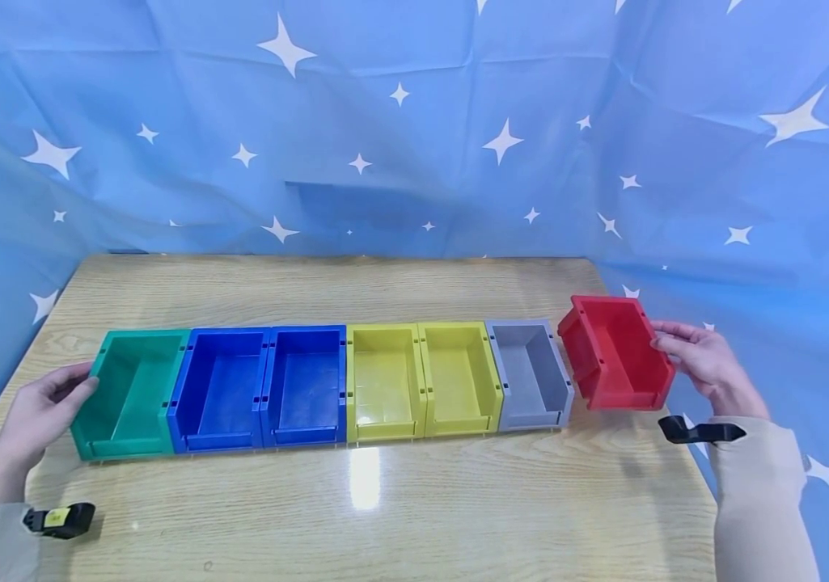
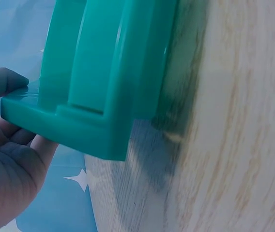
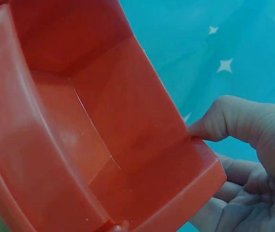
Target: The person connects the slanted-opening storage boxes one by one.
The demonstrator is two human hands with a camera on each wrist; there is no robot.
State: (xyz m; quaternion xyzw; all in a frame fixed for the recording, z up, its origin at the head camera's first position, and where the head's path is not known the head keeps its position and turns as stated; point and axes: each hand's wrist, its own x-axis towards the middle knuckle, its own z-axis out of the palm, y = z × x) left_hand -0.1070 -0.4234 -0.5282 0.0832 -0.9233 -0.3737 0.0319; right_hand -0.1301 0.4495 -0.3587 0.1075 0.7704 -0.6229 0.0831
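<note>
My left hand [image 1: 39,416] pinches the outer side wall of a green plastic storage bin [image 1: 141,392], thumb inside and fingers outside, as the left wrist view also shows. That bin heads a side-by-side row: two blue bins [image 1: 225,392] [image 1: 307,388], two yellow bins [image 1: 387,380] [image 1: 460,373] and a grey bin [image 1: 530,368]. Past the grey end, my right hand [image 1: 708,364] pinches the right wall of a red bin [image 1: 621,347]. The red bin is tilted and looks raised off the table, apart from the grey one. In the right wrist view the red bin's inside [image 3: 128,96] holds nothing.
The bins stand on a wood-grain table [image 1: 414,509], whose right edge runs beneath the red bin. A blue cloth with white stars [image 1: 414,162] hangs behind and at both sides. Each wrist wears a black strap [image 1: 61,520] [image 1: 701,431].
</note>
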